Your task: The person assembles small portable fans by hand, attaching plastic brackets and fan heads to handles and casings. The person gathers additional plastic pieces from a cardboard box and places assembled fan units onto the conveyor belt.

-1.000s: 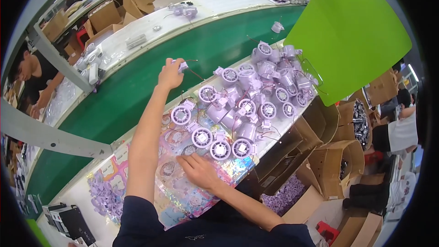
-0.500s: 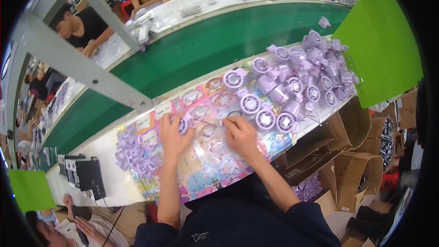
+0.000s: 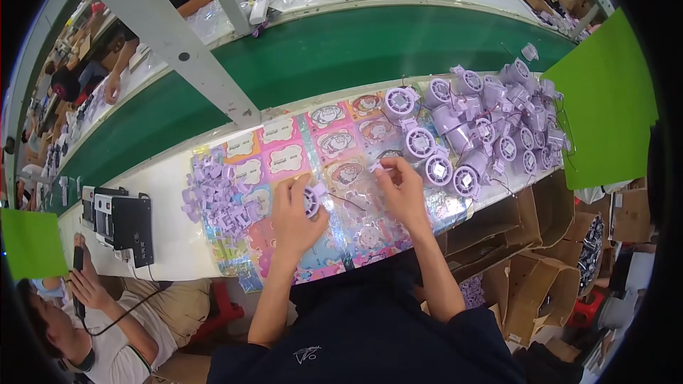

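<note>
My left hand (image 3: 290, 222) is closed around a lilac round part with a spoked face, like a small fan housing (image 3: 311, 201), with a tab at its upper right. To its right, my right hand (image 3: 405, 195) pinches a small lilac piece (image 3: 376, 166) between thumb and fingertips. Thin dark wires (image 3: 352, 203) show between the hands; their ends are hard to make out. Both hands are over a colourful sheet of printed cards (image 3: 334, 144) under clear film. Several lilac cylindrical fan housings (image 3: 491, 121) with wires are heaped at the right.
Small lilac parts (image 3: 222, 195) lie piled left of my hands. Black boxes (image 3: 122, 219) stand at the table's left end. Beyond run a green belt (image 3: 320, 50) and a grey metal post (image 3: 171, 43). Cardboard boxes (image 3: 541, 291) stand at lower right. A co-worker (image 3: 121, 313) holds a corded black tool.
The view has shifted, moving the table rightward in the picture. My hands are somewhat farther apart over the sheet. The co-worker at lower left now holds the black tool upright.
</note>
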